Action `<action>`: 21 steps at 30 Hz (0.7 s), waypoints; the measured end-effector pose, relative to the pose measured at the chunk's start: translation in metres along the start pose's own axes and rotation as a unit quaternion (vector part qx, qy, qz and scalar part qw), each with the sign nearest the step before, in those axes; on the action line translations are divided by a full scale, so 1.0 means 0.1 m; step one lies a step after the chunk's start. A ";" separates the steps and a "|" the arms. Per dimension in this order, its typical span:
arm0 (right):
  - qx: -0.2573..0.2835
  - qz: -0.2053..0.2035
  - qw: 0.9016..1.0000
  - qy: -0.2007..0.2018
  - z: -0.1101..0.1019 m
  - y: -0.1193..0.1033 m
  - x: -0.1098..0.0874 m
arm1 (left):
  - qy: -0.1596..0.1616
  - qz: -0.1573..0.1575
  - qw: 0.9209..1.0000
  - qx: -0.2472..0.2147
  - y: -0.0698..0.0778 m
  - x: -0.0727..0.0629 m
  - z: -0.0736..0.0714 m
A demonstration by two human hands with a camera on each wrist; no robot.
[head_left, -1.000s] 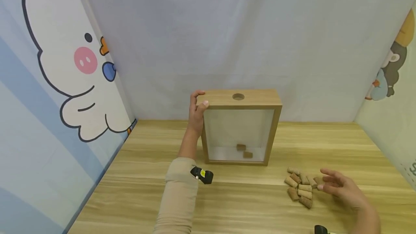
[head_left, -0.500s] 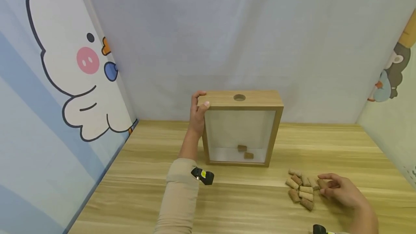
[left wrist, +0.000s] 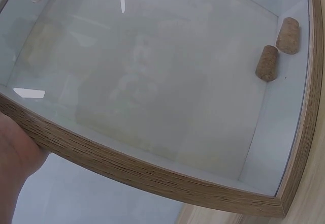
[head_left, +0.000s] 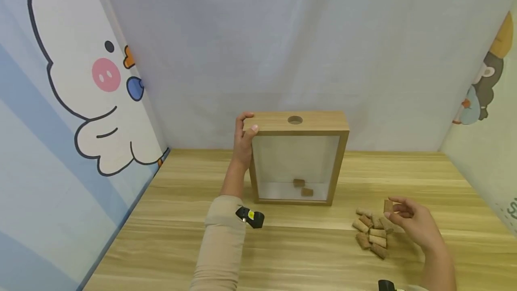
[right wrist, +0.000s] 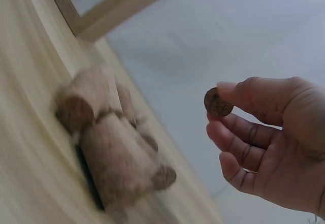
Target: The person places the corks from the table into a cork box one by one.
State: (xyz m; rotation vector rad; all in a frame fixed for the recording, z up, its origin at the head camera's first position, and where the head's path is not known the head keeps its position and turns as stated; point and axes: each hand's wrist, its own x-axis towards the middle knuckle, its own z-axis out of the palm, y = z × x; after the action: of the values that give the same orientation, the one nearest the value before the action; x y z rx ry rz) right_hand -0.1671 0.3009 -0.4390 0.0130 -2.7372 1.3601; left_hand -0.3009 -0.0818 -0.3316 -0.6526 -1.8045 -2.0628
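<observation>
A shallow wooden box frame (head_left: pixel 341 165) with a clear front stands upright on the table, a round hole (head_left: pixel 295 120) in its top. Two corks (head_left: pixel 307 191) lie inside at the bottom, also visible in the left wrist view as tapered corks (left wrist: pixel 288 36). My left hand (head_left: pixel 243 143) grips the frame's upper left corner, thumb at the front edge. My right hand (head_left: pixel 416 221) pinches one cork (head_left: pixel 388 206) between thumb and fingers, raised above the table; in the right wrist view its round end (right wrist: pixel 218 102) shows. Beside it lies a pile of loose corks (head_left: pixel 377 232).
The wooden table (head_left: pixel 299 255) runs back to a pale curtain (head_left: pixel 299 48). Printed cartoon panels flank it, with a white character (head_left: pixel 76 66) at left. A black wrist camera (head_left: pixel 250 217) sits on the left sleeve.
My right hand has taken a cork from the pile's right side and lifted it up, slightly to the left. The left hand stays on the frame.
</observation>
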 end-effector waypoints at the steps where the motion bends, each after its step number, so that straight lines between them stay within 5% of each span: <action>1: 0.008 -0.006 1.000 0.003 0.03 -0.05 0.02 | 0.000 0.001 1.000 -0.004 0.00 0.00 0.00; 7: 0.048 -0.071 0.996 0.027 0.15 -0.36 0.15 | 0.000 0.002 1.000 -0.007 0.02 0.00 -0.01; 11: 0.080 -0.133 0.987 0.039 0.18 -0.62 0.25 | 0.008 0.001 1.000 0.003 -0.16 0.06 -0.04; 14: 0.120 -0.183 0.975 0.042 0.16 -0.87 0.31 | 0.009 0.001 1.000 0.006 -0.29 0.10 -0.07; 21: 0.243 -0.284 0.927 0.042 0.10 -1.57 0.45 | 0.008 -0.002 1.000 0.002 -0.31 0.10 -0.09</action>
State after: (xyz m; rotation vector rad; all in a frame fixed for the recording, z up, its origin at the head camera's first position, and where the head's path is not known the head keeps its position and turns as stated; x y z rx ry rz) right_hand -0.2054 0.2000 -0.3166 0.6971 -2.0047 1.7253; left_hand -0.3265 -0.0851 -0.3525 -0.6291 -1.8034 -2.0606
